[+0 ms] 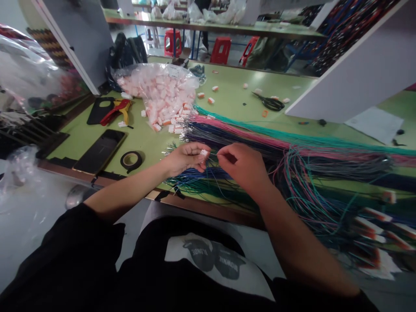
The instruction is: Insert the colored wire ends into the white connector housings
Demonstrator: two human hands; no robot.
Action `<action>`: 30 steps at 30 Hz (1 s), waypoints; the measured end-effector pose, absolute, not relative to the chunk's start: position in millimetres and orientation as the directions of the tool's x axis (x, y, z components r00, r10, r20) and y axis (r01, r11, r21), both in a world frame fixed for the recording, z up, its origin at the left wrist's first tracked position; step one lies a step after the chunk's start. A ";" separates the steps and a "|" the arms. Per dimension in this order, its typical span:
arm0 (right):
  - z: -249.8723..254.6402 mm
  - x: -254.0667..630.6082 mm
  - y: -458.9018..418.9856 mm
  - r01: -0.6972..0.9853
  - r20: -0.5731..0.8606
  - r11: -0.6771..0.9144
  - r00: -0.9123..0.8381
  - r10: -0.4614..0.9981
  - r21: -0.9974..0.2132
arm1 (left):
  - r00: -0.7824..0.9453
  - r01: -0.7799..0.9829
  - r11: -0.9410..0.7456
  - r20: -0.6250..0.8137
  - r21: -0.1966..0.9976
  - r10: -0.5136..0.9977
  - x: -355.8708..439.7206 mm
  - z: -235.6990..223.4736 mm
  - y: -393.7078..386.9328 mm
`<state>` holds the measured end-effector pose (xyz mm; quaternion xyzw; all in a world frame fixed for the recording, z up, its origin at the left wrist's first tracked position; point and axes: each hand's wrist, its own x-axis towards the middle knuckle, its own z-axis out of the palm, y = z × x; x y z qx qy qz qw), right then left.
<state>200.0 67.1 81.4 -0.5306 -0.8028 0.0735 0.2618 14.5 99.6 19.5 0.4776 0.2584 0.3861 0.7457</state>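
Between the thumb and fingers of my left hand (185,159) is a small white connector housing (204,153). Just right of it, my right hand (242,167) pinches a thin wire (213,155) that runs toward the housing; whether its end sits inside I cannot tell. Beneath and behind both hands lie long bundles of wires: teal wires (253,128), pink wires (240,128), dark and grey wires (227,139), and blue wires (208,174) nearer me. Metal tips show at their left ends. A clear bag of connector housings (165,86) spills beyond my left hand.
On the left are a phone (100,151), a roll of black tape (131,160) and a red-yellow tool (117,112). Black-handled scissors (271,103) lie at the back. Wired connectors (383,229) are heaped at right. Grey panels (357,73) flank the green table (227,86).
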 end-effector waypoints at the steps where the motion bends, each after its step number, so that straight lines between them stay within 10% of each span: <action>1: 80.3 198.8 67.3 0.822 0.342 0.421 -0.296 0.892 -0.384 | 0.569 -0.325 0.242 -0.015 0.914 0.822 14.4 19.4 99.4; 16: 63.5 185.6 63.1 0.895 0.376 0.402 -0.312 0.873 -0.191 | 0.574 -0.270 0.304 -0.101 0.913 0.813 14.1 22.3 96.2; 30: 64.0 188.3 64.1 0.834 0.300 0.334 -0.214 0.930 -0.440 | 0.552 -0.266 0.314 -0.123 0.911 0.824 17.5 20.4 94.4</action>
